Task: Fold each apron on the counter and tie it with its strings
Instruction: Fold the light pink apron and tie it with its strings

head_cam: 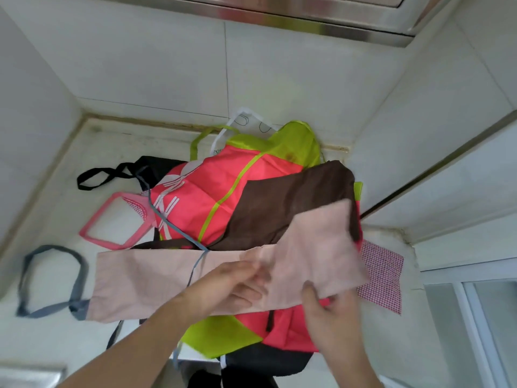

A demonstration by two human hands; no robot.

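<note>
A pale pink apron (145, 281), folded into a long strip, lies across the front of a pile of aprons on the white counter (50, 340). Its grey neck loop (50, 278) hangs off the left end, and a thin grey string (179, 233) trails over the strip. My left hand (240, 284) presses on the middle of the strip. The strip's right end is lifted and bent upward, and my right hand (327, 306) pinches it there.
Under the strip lie a red apron with lime bands (207, 191), a brown apron (285, 203), a lime one (296, 141), a black one with a strap loop (100, 175) and a red checked cloth (383, 278). Tiled walls close in on three sides.
</note>
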